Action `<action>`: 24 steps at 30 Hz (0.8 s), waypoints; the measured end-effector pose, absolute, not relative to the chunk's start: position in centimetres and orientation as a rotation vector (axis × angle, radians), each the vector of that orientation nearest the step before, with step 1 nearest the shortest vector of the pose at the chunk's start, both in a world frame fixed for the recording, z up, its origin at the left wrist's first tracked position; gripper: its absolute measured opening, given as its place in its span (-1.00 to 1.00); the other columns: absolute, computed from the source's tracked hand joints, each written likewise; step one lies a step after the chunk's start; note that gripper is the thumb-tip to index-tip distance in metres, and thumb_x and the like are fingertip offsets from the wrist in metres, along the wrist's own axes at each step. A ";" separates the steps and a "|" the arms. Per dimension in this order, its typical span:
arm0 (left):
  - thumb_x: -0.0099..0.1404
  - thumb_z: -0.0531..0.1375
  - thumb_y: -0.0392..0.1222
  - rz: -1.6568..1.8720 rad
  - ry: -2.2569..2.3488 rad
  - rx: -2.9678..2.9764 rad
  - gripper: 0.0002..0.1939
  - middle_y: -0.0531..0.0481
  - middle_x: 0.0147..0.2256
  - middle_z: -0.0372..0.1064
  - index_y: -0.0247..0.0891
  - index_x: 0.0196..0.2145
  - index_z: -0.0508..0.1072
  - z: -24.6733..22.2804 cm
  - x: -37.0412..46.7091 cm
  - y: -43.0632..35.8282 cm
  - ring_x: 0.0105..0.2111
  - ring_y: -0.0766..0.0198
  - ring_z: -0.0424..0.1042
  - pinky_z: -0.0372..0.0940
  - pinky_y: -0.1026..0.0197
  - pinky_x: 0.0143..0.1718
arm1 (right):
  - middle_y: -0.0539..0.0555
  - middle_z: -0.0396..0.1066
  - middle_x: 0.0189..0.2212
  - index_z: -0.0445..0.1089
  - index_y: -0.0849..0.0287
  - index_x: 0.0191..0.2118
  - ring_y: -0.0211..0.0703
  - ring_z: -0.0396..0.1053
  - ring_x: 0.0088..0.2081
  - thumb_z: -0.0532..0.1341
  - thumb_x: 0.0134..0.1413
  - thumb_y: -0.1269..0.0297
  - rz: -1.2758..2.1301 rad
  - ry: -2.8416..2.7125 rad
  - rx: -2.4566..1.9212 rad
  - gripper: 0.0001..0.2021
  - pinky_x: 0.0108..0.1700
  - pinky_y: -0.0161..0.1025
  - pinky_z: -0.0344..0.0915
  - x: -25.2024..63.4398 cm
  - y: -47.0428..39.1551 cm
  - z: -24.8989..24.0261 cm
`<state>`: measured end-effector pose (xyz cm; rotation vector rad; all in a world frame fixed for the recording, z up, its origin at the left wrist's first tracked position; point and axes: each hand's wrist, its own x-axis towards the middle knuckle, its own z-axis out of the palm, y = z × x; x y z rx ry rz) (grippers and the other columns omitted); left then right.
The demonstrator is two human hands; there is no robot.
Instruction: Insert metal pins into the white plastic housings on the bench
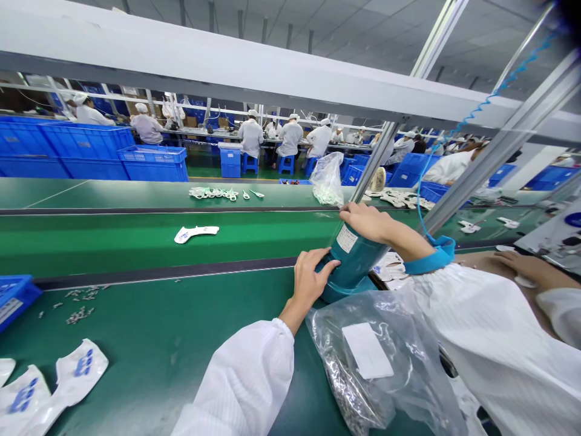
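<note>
A teal cylinder-shaped device (356, 257) with a white label stands slightly tilted on the green worktable. My right hand (367, 221) lies over its top with the fingers bent round the far edge. Lower down, my left hand (311, 275) grips its near left side between thumb and fingers. What the fingertips press on is partly hidden. A teal wrist strap (431, 259) circles my right wrist. Just in front of the device lies a clear plastic bag (385, 357) of small metal parts with a blank white paper on it.
A white curved part (196, 234) lies on the green conveyor belt (113, 242). Small screws (80, 313) and white parts with blue print (82, 369) are at left, near a blue bin (16, 300). Another person's hand (521, 266) is at right. A metal post (374, 160) rises behind.
</note>
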<state>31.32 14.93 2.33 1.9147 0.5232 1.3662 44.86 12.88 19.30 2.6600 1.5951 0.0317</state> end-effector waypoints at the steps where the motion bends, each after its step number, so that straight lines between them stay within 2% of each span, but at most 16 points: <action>1: 0.31 0.29 -0.07 1.365 0.521 1.914 -0.72 0.00 -0.07 0.54 -0.11 -0.03 0.53 2.3 31.3 14.9 -0.09 0.15 0.47 0.28 0.08 0.00 | 0.30 0.27 0.15 0.25 0.12 0.12 0.31 0.23 0.16 -0.16 0.28 0.08 0.029 1.590 2.661 -0.54 0.10 0.20 0.19 44.8 12.9 19.3; 14: 0.28 0.30 -0.03 1.282 0.513 1.895 -0.68 -0.01 -0.07 0.51 -0.11 -0.03 0.49 2.4 30.8 15.2 -0.09 0.16 0.45 0.28 0.10 0.04 | 0.32 0.23 0.18 0.25 0.14 0.11 0.32 0.19 0.20 -0.17 0.27 0.07 -0.007 1.594 2.694 -0.53 0.14 0.23 0.15 44.4 12.7 19.5; 20: 0.46 0.02 0.00 1.144 0.674 1.861 -0.60 -0.14 0.06 0.40 -0.21 0.15 0.29 1.2 28.8 15.8 0.04 0.13 0.41 0.24 0.05 0.12 | 0.32 0.21 0.20 0.25 0.14 0.13 0.34 0.17 0.20 -0.16 0.26 0.03 -0.026 1.591 2.740 -0.51 0.14 0.23 0.13 44.7 12.8 19.3; 24: 0.44 0.01 0.14 0.967 0.691 1.922 -0.50 -0.17 0.02 0.45 -0.19 0.18 0.24 0.6 27.4 15.7 0.03 0.03 0.44 0.29 -0.01 0.06 | 0.35 0.21 0.19 0.25 0.17 0.11 0.35 0.17 0.20 -0.16 0.27 0.05 -0.046 1.592 2.746 -0.52 0.14 0.22 0.11 44.5 12.7 19.4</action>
